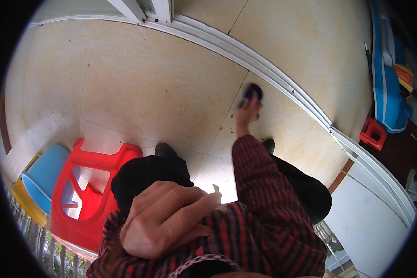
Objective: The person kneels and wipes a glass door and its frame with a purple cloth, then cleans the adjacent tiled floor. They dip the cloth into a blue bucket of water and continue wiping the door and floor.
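Note:
My right hand (249, 109) reaches down to the tiled floor, its fingers around a dark purple object (253, 91). Motion blur hides what kind of thing it is. It sits near a dark tile joint, just short of the white sliding-door track (243, 57). Close to the camera, my left hand (166, 219) is held in front of my chest with its fingers curled. From its fingertips sticks a small pale scrap (215, 188), seen against bright glare. The palm side of this hand is hidden.
To my left stand a red plastic stool (78, 227), a light-blue plastic bucket (47, 173) and a yellow item (27, 199) before a balustrade (52, 252). Dark specks dot the tiles (142, 80). Beyond the track are a small red stool (373, 133) and blue items (389, 93).

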A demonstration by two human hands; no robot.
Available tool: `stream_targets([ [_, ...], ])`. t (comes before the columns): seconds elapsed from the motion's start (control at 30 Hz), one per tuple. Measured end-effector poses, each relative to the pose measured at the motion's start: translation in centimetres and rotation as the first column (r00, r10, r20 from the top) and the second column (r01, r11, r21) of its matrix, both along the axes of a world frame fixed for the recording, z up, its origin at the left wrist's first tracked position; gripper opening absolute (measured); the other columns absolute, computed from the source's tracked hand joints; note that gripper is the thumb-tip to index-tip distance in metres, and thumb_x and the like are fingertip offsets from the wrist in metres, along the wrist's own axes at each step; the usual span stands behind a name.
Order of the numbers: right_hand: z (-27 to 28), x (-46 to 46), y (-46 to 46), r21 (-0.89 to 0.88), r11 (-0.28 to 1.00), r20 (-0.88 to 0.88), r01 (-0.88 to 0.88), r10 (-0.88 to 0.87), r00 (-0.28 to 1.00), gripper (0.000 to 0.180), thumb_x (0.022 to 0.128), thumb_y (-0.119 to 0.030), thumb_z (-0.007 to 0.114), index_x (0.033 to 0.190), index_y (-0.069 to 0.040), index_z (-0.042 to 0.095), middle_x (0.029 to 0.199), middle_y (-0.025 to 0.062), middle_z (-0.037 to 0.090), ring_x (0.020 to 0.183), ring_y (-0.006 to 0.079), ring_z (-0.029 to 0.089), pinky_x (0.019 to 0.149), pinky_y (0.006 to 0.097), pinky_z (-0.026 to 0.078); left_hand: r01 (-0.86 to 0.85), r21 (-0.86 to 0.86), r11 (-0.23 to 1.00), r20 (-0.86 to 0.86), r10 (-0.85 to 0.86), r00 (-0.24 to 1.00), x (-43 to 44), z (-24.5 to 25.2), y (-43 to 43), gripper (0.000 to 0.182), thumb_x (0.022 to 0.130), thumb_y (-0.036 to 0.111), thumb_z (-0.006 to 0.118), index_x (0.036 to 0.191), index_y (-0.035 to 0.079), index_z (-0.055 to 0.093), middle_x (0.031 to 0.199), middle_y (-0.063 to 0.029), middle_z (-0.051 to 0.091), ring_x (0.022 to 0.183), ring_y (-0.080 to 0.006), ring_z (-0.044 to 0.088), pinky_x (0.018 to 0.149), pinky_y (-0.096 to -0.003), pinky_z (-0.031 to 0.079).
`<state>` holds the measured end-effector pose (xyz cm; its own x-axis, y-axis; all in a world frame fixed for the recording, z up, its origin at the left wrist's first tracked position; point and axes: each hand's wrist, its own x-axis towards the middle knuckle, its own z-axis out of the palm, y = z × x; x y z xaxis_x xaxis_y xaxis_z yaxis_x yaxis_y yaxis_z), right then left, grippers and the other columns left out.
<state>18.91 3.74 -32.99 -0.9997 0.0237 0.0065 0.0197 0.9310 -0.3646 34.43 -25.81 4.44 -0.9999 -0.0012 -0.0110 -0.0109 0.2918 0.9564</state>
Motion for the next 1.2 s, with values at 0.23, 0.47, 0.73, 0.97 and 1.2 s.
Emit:
stream_targets([
  [0.23,2.5,12.8,-19.8,-0.634,0.701,0.278,-0.327,0.601,0.749,0.048,0.083,0.004,0.061,0.123,-0.022,0.067,0.117,0.0143,0.059,0.107,0.0378,0.062,0.088,0.0456,0.052,-0.039,-0.055,0.998,0.043,0.041,0.998,0.1,0.7,0.0,0.055,0.075,0.023,0.081,0.124,0.001,0.067,0.097,-0.0106,0.069,0.081,-0.0277,0.068,0.069,-0.0377,0.053],
  [0.47,7.7,3.5,1.7,-0.392,0.802,0.074,-0.451,0.515,0.854,0.040,0.094,0.002,0.055,0.133,-0.007,0.060,0.122,0.0173,0.061,0.113,0.0372,0.059,0.102,0.0439,0.046,-0.043,0.011,0.999,0.046,0.043,0.998,0.8,0.3,-0.1,0.055,0.077,0.025,0.081,0.125,0.002,0.067,0.096,-0.0101,0.069,0.078,-0.0263,0.067,0.068,-0.0373,0.052],
  [0.73,-1.0,12.3,3.3,0.009,0.999,0.235,0.031,-0.033,0.971,0.067,0.082,0.008,0.058,0.144,-0.018,0.053,0.129,0.0241,0.051,0.117,0.0407,0.053,0.103,0.0516,0.040,-0.041,-0.042,0.998,-0.004,0.041,0.999,1.5,0.4,0.3,0.052,0.081,0.037,0.076,0.117,0.000,0.070,0.094,-0.0124,0.069,0.074,-0.0259,0.066,0.063,-0.0365,0.051],
  [0.97,5.0,18.1,-15.0,-0.749,0.618,0.267,-0.239,0.611,0.745,0.045,0.082,0.004,0.060,0.125,-0.009,0.062,0.116,0.0162,0.059,0.109,0.0364,0.058,0.097,0.0440,0.046,-0.092,-0.118,0.989,-0.028,0.090,0.996,2.3,0.4,0.1,0.052,0.080,0.036,0.076,0.117,-0.001,0.069,0.094,-0.0128,0.069,0.076,-0.0266,0.067,0.065,-0.0361,0.051],
  [1.2,7.8,8.6,-0.8,-0.323,0.850,0.166,-0.415,0.483,0.860,0.027,0.090,-0.023,0.073,0.112,-0.011,0.063,0.103,0.0155,0.059,0.094,0.0387,0.062,0.076,0.0467,0.052,-0.115,-0.039,0.993,0.002,0.115,0.993,2.1,0.6,0.2,0.052,0.074,0.028,0.080,0.119,0.002,0.070,0.092,-0.0094,0.069,0.078,-0.0258,0.068,0.066,-0.0362,0.052],
])
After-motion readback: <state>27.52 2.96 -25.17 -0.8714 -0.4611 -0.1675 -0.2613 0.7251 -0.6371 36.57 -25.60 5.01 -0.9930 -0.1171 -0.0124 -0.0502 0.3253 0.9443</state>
